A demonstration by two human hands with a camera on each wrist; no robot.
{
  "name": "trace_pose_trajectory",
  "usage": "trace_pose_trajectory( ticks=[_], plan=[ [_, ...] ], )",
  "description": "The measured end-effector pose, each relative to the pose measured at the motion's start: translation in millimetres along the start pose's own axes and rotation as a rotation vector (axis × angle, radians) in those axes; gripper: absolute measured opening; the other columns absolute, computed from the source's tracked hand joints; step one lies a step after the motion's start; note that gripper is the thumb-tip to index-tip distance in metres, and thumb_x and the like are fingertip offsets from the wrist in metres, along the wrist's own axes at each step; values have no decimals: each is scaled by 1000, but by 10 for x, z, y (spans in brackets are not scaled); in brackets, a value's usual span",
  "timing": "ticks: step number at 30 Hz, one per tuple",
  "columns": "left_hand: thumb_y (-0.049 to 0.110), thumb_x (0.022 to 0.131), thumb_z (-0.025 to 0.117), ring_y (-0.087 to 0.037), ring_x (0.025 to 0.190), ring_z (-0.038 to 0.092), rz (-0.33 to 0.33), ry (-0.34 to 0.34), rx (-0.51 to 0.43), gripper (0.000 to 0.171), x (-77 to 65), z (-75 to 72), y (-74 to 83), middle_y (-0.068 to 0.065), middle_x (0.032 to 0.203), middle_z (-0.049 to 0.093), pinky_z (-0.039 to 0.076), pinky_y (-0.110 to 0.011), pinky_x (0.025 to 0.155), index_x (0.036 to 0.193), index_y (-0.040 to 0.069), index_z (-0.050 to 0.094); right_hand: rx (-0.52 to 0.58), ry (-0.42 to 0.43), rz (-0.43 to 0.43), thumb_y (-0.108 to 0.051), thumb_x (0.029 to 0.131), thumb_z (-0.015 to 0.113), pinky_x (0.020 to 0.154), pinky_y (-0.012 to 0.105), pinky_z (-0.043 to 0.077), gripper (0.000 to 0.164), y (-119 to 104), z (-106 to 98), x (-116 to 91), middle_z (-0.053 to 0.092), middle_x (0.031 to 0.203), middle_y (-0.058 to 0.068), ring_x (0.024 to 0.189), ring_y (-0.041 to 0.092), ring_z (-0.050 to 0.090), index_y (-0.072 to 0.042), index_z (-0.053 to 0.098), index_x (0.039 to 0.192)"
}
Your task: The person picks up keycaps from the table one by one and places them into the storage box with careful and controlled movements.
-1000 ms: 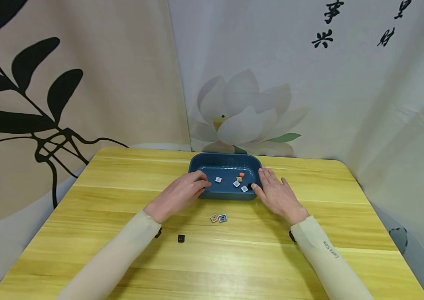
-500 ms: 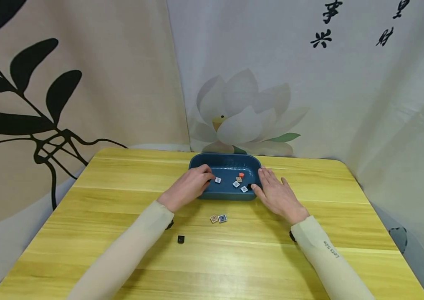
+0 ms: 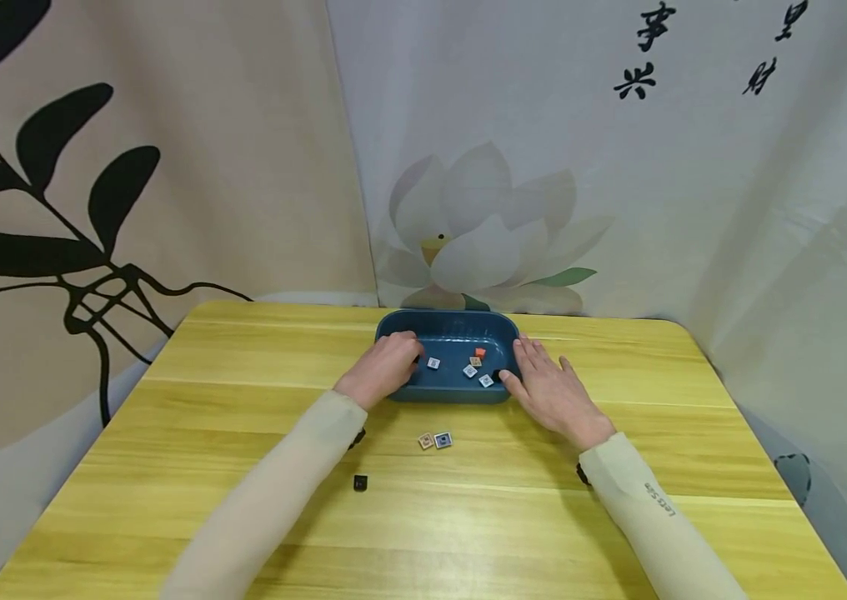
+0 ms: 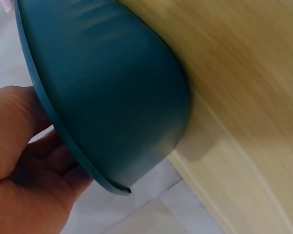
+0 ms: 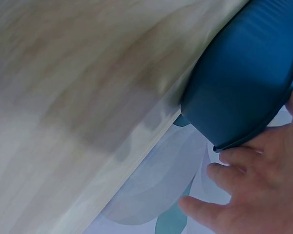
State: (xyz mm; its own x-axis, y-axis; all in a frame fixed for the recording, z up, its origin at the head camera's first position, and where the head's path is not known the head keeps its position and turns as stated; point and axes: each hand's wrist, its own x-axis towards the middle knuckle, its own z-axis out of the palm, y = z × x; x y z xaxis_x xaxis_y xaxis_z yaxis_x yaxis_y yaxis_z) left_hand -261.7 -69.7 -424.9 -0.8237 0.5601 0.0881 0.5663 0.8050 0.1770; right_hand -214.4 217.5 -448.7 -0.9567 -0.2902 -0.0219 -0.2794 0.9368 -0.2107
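Busy at both ends of the blue tray

From the left, a black block sits out on the yellow table. Now the left hand dips over the tray's left end, fingers curled, a dark bit at the fingertips; whether they grip it, can't tell! Down in front, a tan block and a blue-and-white block lie side by side. The tray stands near the table's far edge; inside, a lone white block, then an orange block among others. And the right hand, fingers straight, lies along the right rim!
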Motion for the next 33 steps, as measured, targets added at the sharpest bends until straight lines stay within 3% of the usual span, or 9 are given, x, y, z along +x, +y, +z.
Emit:
trace_pose_trajectory(
  ticks=[12,21,29,33],
  plan=[
    [3,100,67,-20,74,59,-115,-112,-16,13,158,46,31,-6,89,67,52,-32,72,100,4,80,6,-15,3,-57,110,27,120,68,15,79,-5,-2,-3,12,172,17,158,37,13,-1,17,164],
    [2,102,63,-20,76,62,-155,-172,-6,15,202,91,28,-9,94,69,57,-34,77,106,3,77,5,-13,0,-58,110,26,120,68,15,80,-3,6,1,13,172,17,158,36,13,0,17,164],
    [3,102,63,-21,77,61,-172,-175,15,16,227,115,34,-9,96,69,57,-35,79,110,4,77,1,-13,-3,-60,109,24,120,68,16,81,1,3,3,12,172,17,158,36,13,0,17,164],
    [8,102,66,-22,84,63,-164,-138,26,16,209,107,29,-10,103,71,58,-38,85,113,4,77,4,-12,-5,-61,109,22,120,68,16,82,9,2,2,12,172,16,158,36,13,0,17,164]
  ],
)
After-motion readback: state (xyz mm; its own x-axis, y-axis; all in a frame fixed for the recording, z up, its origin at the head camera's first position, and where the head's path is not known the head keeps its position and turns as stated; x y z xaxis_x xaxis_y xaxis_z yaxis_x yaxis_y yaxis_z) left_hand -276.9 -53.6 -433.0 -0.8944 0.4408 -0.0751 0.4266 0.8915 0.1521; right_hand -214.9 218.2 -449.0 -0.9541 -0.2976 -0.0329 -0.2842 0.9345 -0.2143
